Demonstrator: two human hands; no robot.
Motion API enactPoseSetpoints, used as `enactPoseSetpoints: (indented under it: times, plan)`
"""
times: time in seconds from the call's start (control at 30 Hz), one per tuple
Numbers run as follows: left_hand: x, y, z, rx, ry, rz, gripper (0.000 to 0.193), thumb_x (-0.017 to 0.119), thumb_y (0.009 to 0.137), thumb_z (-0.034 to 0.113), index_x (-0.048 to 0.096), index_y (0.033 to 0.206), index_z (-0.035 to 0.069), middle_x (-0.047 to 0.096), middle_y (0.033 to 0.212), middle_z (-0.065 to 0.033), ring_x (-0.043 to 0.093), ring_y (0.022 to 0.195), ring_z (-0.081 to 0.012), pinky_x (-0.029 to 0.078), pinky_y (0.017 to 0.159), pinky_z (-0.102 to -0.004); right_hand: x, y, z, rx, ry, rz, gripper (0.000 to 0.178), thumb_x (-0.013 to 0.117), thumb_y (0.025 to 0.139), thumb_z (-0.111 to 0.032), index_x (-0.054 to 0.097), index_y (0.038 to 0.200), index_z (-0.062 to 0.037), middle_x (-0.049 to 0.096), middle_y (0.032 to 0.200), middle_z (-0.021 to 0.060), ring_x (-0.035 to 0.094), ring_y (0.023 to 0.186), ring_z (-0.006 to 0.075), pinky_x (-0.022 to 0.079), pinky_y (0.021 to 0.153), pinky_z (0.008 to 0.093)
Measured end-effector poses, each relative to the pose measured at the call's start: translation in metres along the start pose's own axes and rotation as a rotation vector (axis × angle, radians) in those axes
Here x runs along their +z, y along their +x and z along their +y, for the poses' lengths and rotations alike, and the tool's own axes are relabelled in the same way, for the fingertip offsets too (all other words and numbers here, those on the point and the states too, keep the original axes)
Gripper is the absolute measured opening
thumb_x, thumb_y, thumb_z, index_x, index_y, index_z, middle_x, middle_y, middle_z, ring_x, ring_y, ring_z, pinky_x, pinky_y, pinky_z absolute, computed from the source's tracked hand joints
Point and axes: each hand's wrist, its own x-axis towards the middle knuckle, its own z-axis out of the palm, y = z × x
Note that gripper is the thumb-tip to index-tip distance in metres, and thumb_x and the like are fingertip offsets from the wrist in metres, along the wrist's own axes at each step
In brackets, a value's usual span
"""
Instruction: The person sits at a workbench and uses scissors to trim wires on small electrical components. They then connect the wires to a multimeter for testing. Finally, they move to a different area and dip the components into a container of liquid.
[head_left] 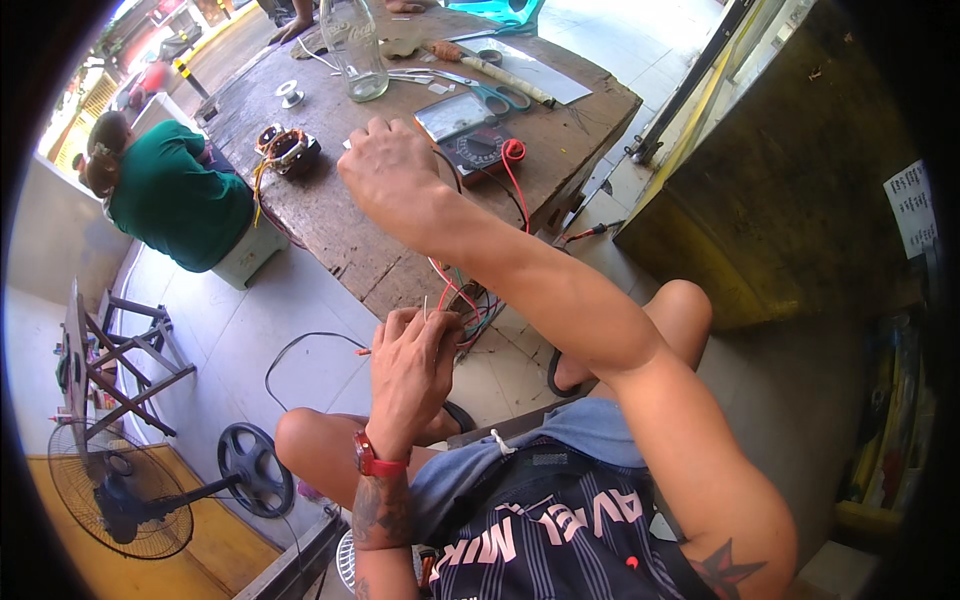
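Note:
My left hand (410, 365), with a red watch at the wrist, is closed near the table's front edge, fingertips pinched on thin wires (441, 297). A bundle of coloured wires runs beside and behind these fingers. Across the table reaches my right hand (392, 168), curled closed with its back upward; anything inside it is hidden. Just right of that hand lies a dark multimeter (480, 148) with a red test lead (521, 185) and a black one. To its left sits a small motor stator (288, 152) with copper windings and yellowish leads.
On the wooden table (340, 235) stand a glass bottle (358, 70) and a white spool (289, 94); teal-handled scissors (500, 98) lie farther right. A person in green (185, 195) sits at the left. A fan (125, 490) stands lower left, a dark cabinet (770, 170) right.

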Motion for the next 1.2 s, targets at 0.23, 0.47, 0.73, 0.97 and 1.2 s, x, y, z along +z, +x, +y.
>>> enactPoseSetpoints:
  times: [0.23, 0.47, 0.73, 0.97, 1.2]
  plan:
    - [-0.002, 0.0, 0.003, -0.024, -0.009, -0.019, 0.011, 0.069, 0.091, 0.013, 0.069, 0.102, 0.012, 0.071, 0.1, -0.0035, 0.061, 0.104, -0.029, 0.045, 0.09, -0.0413, -0.001, -0.003, 0.0, 0.005, 0.027, 0.007, 0.019, 0.067, 0.092, -0.013, 0.078, 0.106, -0.0089, 0.071, 0.116, 0.0081, 0.064, 0.117, 0.0246, 0.052, 0.096, 0.0348]
    - [-0.008, 0.003, 0.008, -0.04, -0.028, -0.048, 0.01, 0.069, 0.093, 0.008, 0.069, 0.103, 0.008, 0.071, 0.107, -0.0081, 0.062, 0.106, -0.0319, 0.048, 0.09, -0.042, -0.022, -0.065, 0.033, -0.033, 0.501, -0.09, 0.029, 0.06, 0.095, -0.007, 0.071, 0.121, -0.0066, 0.067, 0.112, 0.0188, 0.067, 0.104, 0.0372, 0.055, 0.095, 0.0413]
    - [0.008, -0.001, 0.017, -0.279, -0.649, 0.195, 0.025, 0.066, 0.099, 0.0, 0.054, 0.121, 0.0, 0.04, 0.145, -0.0174, 0.06, 0.119, -0.0215, 0.062, 0.087, -0.0294, -0.012, -0.187, 0.068, 0.051, 1.5, -0.405, 0.042, 0.066, 0.101, -0.017, 0.054, 0.14, -0.0058, 0.062, 0.121, 0.0144, 0.066, 0.104, 0.0223, 0.055, 0.091, 0.0363]
    - [0.03, 0.004, 0.021, -0.205, -0.955, 0.366, 0.034, 0.077, 0.094, 0.009, 0.053, 0.119, 0.003, 0.041, 0.139, -0.0157, 0.055, 0.128, -0.0253, 0.06, 0.092, -0.037, 0.002, -0.221, 0.035, 0.136, 1.378, -0.639, 0.062, 0.075, 0.097, -0.028, 0.048, 0.147, -0.0051, 0.071, 0.116, 0.0152, 0.07, 0.102, 0.021, 0.055, 0.083, 0.0379]
    - [0.002, 0.008, -0.004, -0.224, -0.685, 0.439, 0.047, 0.076, 0.096, 0.025, 0.053, 0.131, 0.004, 0.055, 0.134, -0.0164, 0.056, 0.128, -0.0263, 0.05, 0.104, -0.0407, -0.036, -0.221, 0.132, 0.061, 1.416, -0.303, 0.018, 0.076, 0.096, -0.02, 0.069, 0.106, -0.0073, 0.066, 0.101, -0.0019, 0.054, 0.075, 0.0021, 0.042, 0.063, 0.0207]
